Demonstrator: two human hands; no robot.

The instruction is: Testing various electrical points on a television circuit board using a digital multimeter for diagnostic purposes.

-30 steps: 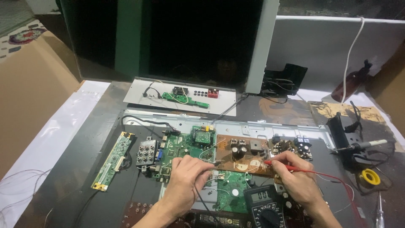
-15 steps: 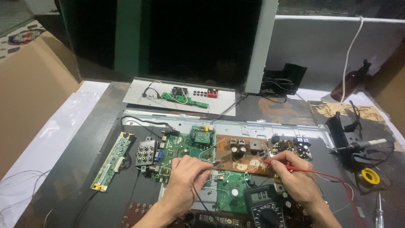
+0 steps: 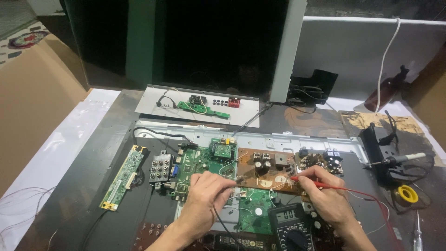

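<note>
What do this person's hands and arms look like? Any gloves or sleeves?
Both are bare: the left hand and right hand wear no gloves, and I can make out no rings. The forearms show no sleeves or watch up to the bottom edge of the picture. Fingernails look short and plain.

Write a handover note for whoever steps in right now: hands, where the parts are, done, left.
Left hand: fingertips pinched at the seam between green main board and brown power board; a black lead runs under it.
Right hand: holds red probe, tip on the brown board.
Multimeter: between the wrists, display lit.
Done: boards exposed, probes placed.
Left: take the reading. Soldering iron parked at right.
</note>
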